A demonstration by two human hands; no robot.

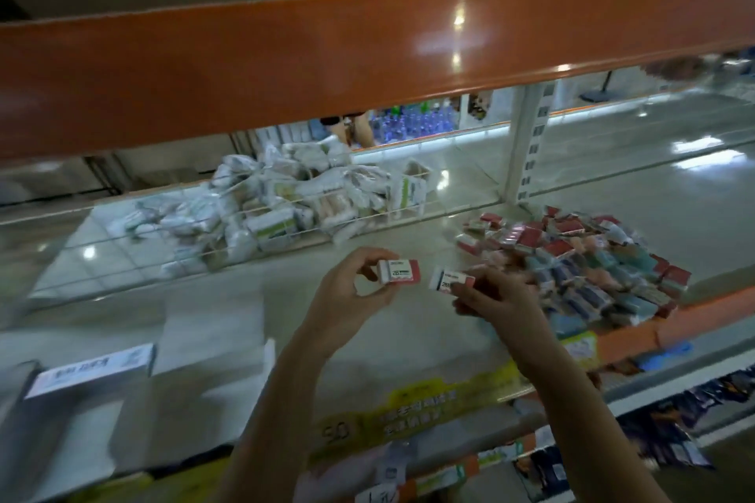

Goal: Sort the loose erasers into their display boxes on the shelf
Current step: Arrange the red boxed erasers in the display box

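Observation:
My left hand (347, 294) pinches a white and red 2B eraser (398, 271) between thumb and fingers above the pale shelf (253, 306). Just to its right, my right hand (496, 300) grips a second white and red eraser (449, 280). A heap of several loose erasers (592, 270) in red, pink and blue wrappers lies on the shelf at the right, touching my right hand's fingers. At the left front stands an open white display box (90, 370) with printed lettering, blurred.
A wire basket (245, 225) piled with white and green packets sits at the back of the shelf. An orange shelf beam (367, 53) crosses overhead. A white upright post (525, 143) stands at the back right. Yellow price labels (429, 408) line the front edge.

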